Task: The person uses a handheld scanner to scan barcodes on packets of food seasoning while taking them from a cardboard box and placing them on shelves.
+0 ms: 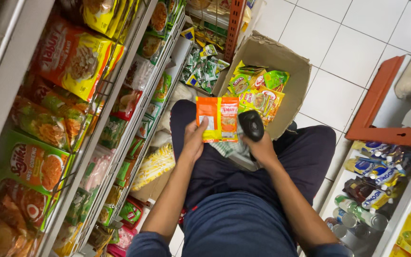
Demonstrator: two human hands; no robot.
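Note:
My left hand [194, 139] holds an orange and yellow flat sachet packet [218, 118] upright by its lower left edge, above my lap. My right hand [259, 145] grips a black handheld scanner [251, 125] that sits right beside the packet's right edge. Some folded pale paper or cloth [229, 147] shows between the two hands, under the packet. Just beyond my knees stands an open cardboard box [288, 66] with several green, yellow and orange packets [255, 88] inside.
Wire shelves [96, 133] full of bagged goods run along the left. A lower shelf [381, 190] with bottles and pouches is at the right. A red frame [376, 109] lies on the white tiled floor [338, 38]. Green sachets [203, 69] sit behind the box.

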